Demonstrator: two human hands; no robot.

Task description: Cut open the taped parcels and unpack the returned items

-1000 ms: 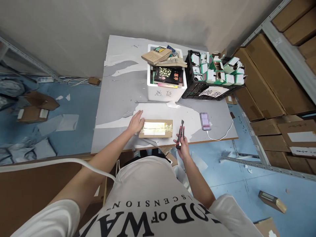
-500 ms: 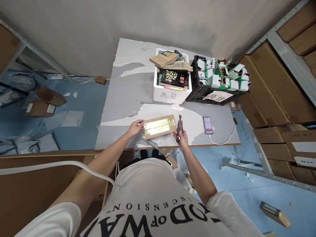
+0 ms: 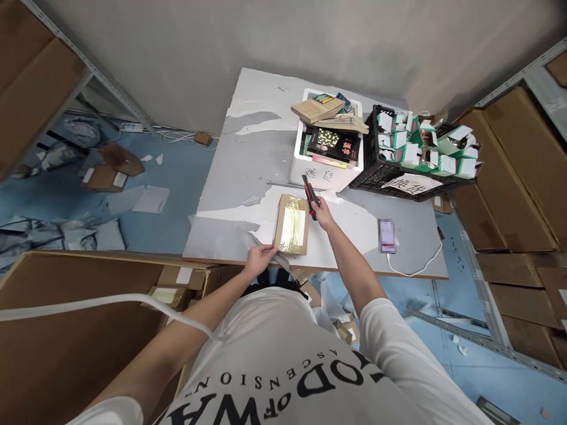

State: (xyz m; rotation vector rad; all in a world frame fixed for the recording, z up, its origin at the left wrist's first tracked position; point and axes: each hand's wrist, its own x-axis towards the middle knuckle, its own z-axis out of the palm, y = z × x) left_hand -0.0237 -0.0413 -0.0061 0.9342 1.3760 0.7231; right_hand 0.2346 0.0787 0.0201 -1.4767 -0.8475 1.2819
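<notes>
Box [image 3: 292, 227] is mid-frame by the near edge of the table [image 3: 221, 236]; toward the upper right stand a bin [image 3: 341, 177] of books [image 3: 339, 146] and a crate [image 3: 372, 173] of cartons [image 3: 411, 154], with a phone [image 3: 387, 235] farther right. Left hand [image 3: 258, 261] pinches the box's lower left corner; right hand [image 3: 322, 212], curled around a cutter [image 3: 310, 196], is just beside its upper right edge.

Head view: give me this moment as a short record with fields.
Left hand: at the near-left corner of the taped cardboard box
Right hand: holds the box cutter, tip pointing forward
Box position: on the table, taped top up
Farther back: white bin of books; to its right, black crate of green-and-white cartons
Right side: phone with white cable attached
</notes>
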